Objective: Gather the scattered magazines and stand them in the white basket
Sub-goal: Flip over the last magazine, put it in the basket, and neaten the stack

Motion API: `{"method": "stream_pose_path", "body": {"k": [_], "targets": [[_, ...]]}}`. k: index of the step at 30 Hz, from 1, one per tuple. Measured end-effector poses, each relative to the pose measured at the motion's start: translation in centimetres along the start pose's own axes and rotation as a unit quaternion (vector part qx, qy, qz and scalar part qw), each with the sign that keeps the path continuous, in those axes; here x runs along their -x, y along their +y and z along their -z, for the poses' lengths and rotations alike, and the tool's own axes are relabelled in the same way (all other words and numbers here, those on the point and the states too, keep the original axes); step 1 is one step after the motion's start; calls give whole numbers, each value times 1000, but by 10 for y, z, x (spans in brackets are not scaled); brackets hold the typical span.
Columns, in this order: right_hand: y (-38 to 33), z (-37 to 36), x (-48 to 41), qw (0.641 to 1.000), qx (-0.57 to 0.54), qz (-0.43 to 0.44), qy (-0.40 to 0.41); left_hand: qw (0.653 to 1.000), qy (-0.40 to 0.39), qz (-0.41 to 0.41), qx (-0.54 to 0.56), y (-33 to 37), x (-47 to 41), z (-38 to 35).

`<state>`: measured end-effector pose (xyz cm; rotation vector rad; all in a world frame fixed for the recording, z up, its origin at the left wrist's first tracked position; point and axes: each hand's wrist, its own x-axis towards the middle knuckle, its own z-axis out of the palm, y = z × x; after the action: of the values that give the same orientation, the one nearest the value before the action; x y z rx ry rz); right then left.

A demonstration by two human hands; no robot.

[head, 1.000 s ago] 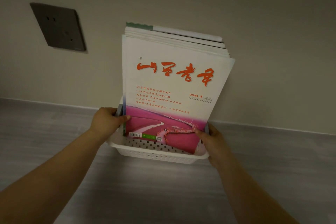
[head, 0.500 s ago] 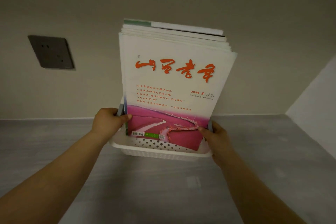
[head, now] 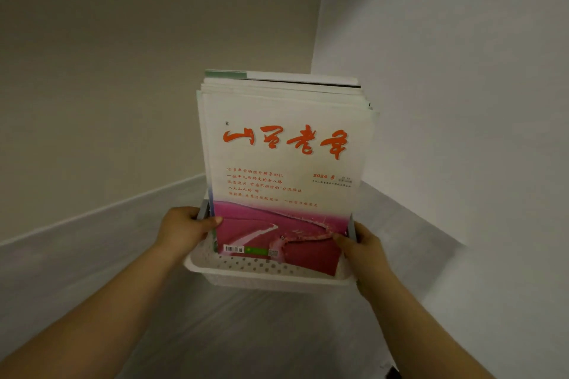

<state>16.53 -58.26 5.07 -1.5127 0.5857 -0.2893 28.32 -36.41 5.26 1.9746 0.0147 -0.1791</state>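
A white perforated basket rests on the grey surface in a corner between two walls. Several magazines stand upright in it, leaning slightly back; the front one has a white cover with orange characters and a pink picture at the bottom. My left hand grips the basket's left end, thumb on the front cover's lower left edge. My right hand grips the basket's right end, thumb on the cover's lower right. The basket's back wall is hidden behind the magazines.
A beige wall rises behind on the left and a paler wall stands close on the right, meeting just behind the magazines. The grey wood-grain surface stretches toward me in front of the basket.
The basket with the magazines has been carried to the right along the wall, into the corner. The wall socket has left the view. Both hands keep the same hold.
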Motion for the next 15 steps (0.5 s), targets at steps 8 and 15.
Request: {"method": "stream_pose_path", "body": {"k": [8, 15], "targets": [[29, 121, -28, 993, -56, -38, 92, 992, -114, -29, -54, 42, -14, -143], [46, 176, -49, 982, -89, -65, 156, 981, -172, -26, -89, 63, -33, -228]]}}
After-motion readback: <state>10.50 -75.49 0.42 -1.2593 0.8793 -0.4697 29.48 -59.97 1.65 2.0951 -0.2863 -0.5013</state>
